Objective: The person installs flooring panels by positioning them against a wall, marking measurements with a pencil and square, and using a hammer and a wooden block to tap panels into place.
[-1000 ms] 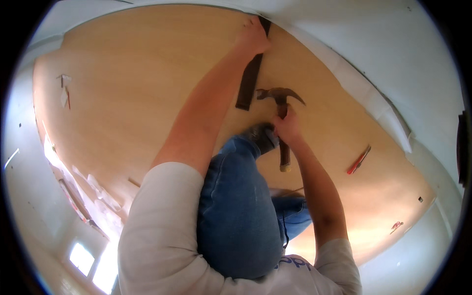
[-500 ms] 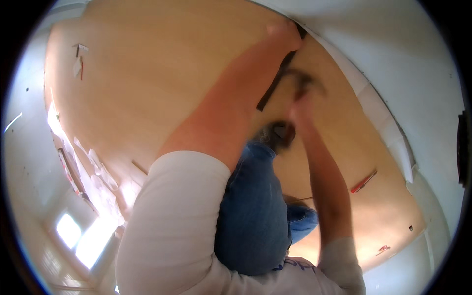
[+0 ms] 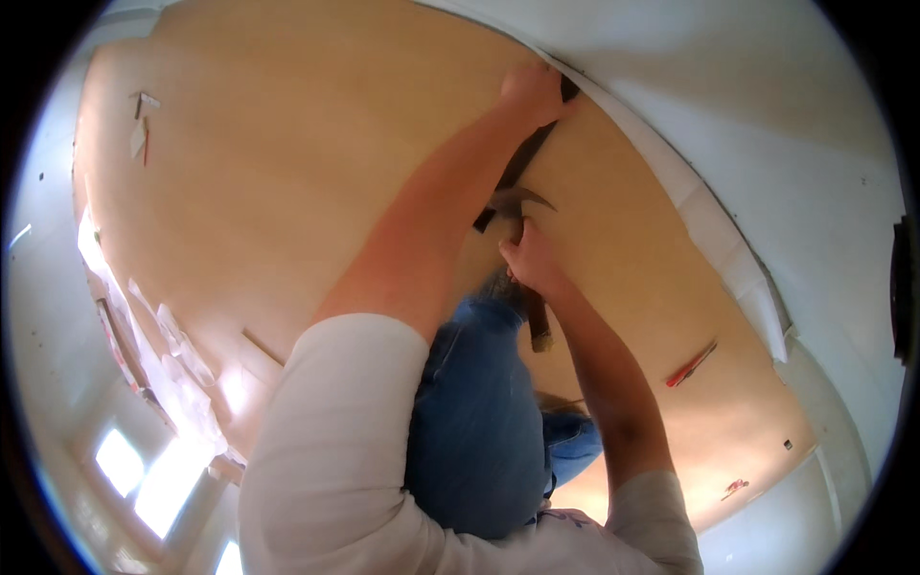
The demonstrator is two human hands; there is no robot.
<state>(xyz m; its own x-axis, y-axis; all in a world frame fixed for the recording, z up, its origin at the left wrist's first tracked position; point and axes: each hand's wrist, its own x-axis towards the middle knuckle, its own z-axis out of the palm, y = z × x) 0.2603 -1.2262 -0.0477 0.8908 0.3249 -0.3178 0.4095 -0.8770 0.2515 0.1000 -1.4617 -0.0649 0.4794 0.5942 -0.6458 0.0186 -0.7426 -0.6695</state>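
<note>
My left hand (image 3: 534, 93) is closed around a long, dark flat bar (image 3: 524, 160) near the far wall. One end of the bar reaches toward the floor's edge; its other end lies toward me on the wood-coloured floor. In my right hand (image 3: 532, 257) is a claw hammer (image 3: 518, 201), gripped partway along its wooden handle. The hammer's head is right at the bar's near end; whether they touch I cannot tell. Below the hand, the butt of the handle hangs beside my knee in blue jeans (image 3: 479, 383).
A red utility knife (image 3: 692, 364) lies on the floor to the right. White sheeting (image 3: 719, 216) runs along the wall edge. Crumpled white material (image 3: 182, 345) and a thin strip (image 3: 261, 346) lie at left, with small tools (image 3: 142, 134) farther off.
The hammer, blurred before, has moved left and down to the bar's near end. My left hand keeps its hold on the bar. The whole view has shifted slightly.
</note>
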